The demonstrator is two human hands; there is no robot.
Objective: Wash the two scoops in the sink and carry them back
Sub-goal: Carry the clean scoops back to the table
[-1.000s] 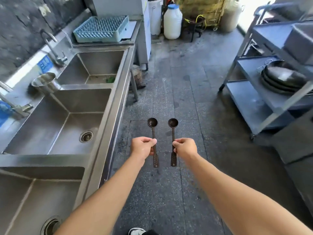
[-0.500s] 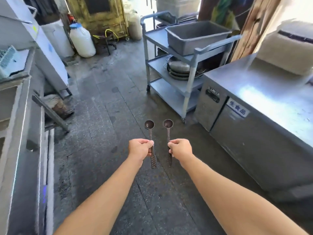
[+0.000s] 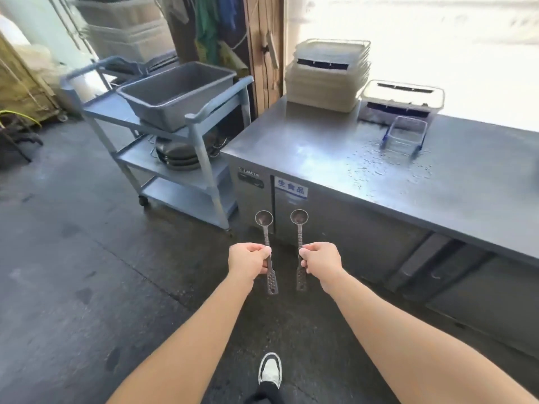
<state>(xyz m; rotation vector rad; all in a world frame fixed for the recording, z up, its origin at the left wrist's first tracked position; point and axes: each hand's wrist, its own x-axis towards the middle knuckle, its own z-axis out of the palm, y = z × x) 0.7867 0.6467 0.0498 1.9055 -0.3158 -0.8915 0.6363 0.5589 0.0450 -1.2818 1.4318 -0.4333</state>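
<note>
- Scoops, two, dark metal: left scoop (image 3: 266, 242) and right scoop (image 3: 299, 237), each with a small round bowl at the top, a thin ridged stem and a flat perforated handle end at the bottom.
- Position: centre of the frame, held in the air above the floor (image 3: 73, 258), side by side with a gap between them, bowls pointing away toward the bench front, bowls facing up toward the camera.
- Left hand (image 3: 248, 260): fingers curled round the middle of the left scoop's stem, the perforated end sticking out below the fist.
- Right hand (image 3: 320, 261): fingers curled round the right scoop's stem in the same way, at the same height.
- Bench (image 3: 335, 158), stainless, right half of the frame: top wet with droplets; its near edge runs diagonally from centre to the right edge of the frame. A blue-lettered label (image 3: 291, 188) sits on its front.
- On the bench, upper right: stacked clear containers (image 3: 326, 74), a second lidded container (image 3: 401, 102), a small wire basket (image 3: 404, 135).
- Cart (image 3: 204, 170), grey, three shelves, upper left of centre, just beside the bench's left end; grey tub (image 3: 175, 91) on top, dark pans (image 3: 178, 157) on the middle shelf.
- Open room: dark wet floor across the left and lower frame; one shoe (image 3: 270, 371) at the bottom centre.
</note>
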